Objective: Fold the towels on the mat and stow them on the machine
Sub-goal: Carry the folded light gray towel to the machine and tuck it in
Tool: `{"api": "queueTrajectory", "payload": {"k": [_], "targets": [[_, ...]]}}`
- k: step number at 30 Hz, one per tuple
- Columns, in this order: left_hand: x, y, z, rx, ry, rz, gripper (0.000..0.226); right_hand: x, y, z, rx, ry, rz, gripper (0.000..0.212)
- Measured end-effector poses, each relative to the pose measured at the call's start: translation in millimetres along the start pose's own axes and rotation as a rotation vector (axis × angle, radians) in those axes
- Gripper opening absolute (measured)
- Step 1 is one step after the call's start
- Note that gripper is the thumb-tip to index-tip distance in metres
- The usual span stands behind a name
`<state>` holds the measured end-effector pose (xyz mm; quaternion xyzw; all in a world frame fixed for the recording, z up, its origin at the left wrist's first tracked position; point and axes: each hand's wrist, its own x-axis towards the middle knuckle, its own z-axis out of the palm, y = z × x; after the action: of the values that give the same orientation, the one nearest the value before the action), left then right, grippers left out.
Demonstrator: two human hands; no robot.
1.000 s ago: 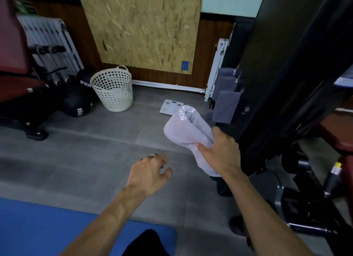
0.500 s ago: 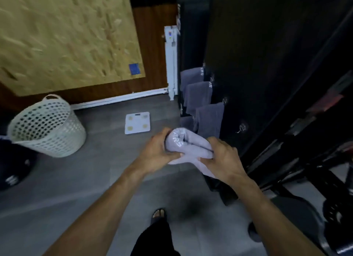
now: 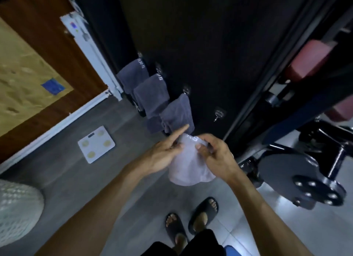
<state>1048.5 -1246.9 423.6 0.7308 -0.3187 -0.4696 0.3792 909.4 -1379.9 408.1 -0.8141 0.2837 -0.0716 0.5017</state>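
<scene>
Stowing step by the look of it: the folded pale towel is up in the air between both hands, right in front of the black machine panel, not on the mat. The left hand holds its left upper edge with the lower fingers curled in, index finger sticking straight out toward the machine. The right hand pinches the top right corner, thumb on the front of the cloth, near the white lettering. The rest of the towel hangs down in a soft bundle below both hands.

Three dark grey towels already hang in a stepped row off the machine's side, the nearest one just beyond the left index finger. There's an empty metal hook on the panel a bit right of that row, and I'd guess that's where this one goes. So the next move probably calls for finding a loop or corner along the top edge and lifting it up and over to the hook. I can't make out any loop though, so that's a guess.

Around it: white bathroom scale on the grey floor to the left, white mesh basket at the far left edge, a weight plate and machine frame low on the right. Feet in black slides stand close to the base. Nothing blocks the hook, but the light's dim there.
</scene>
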Motion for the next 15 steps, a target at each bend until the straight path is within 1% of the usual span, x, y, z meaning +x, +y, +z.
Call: {"api": "queueTrajectory", "payload": {"k": [2, 4, 6, 8, 9, 11, 13, 15], "targets": [[24, 5, -9, -0.022, -0.117, -0.036, 0.04, 5, 13, -3, 0.066, 0.053, 0.006, 0.015], [51, 11, -16, 0.086, -0.191, -0.073, 0.034, 8, 26, -5, 0.139, 0.124, 0.013, 0.013], [79, 14, -21, 0.312, -0.262, -0.026, 0.025, 11, 39, -5, 0.181, 0.181, 0.028, 0.013], [106, 13, -25, 0.564, -0.292, 0.082, 0.017, 14, 51, -4, 0.227, 0.221, 0.056, 0.013], [117, 11, -26, 0.606, -0.305, 0.123, 0.015, 16, 55, -3, 0.252, 0.253, 0.072, 0.014], [135, 8, -26, 0.537, -0.307, 0.146, 0.006, 22, 60, -2, 0.322, 0.344, 0.114, 0.016], [149, 4, -21, 0.436, -0.233, 0.161, 0.01, 31, 64, -2, 0.389, 0.439, 0.187, 0.014], [159, 0, -10, 0.237, -0.13, 0.168, 0.014, 41, 69, -1, 0.438, 0.542, 0.258, 0.009]]}}
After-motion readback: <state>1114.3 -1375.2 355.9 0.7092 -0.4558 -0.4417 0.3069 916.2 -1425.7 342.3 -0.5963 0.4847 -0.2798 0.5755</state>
